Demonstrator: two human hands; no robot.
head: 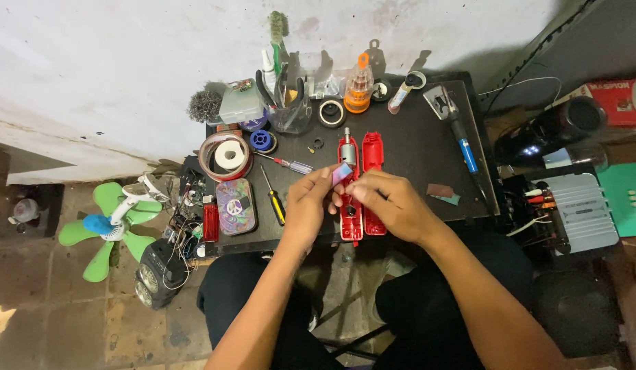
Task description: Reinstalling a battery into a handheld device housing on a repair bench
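Pinching a small purple-blue piece (343, 173) at mid-frame, the left hand (308, 205) and right hand (388, 202) meet above the opened red casing (361, 179), whose long axis runs away from the person.

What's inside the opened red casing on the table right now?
The left half of the red casing holds a silver motor at its far end. Both hands and a small purple piece cover its middle, so that part is hidden.

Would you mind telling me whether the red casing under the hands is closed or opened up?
Opened up: the red casing lies as two halves side by side, a motor exposed in the left half.
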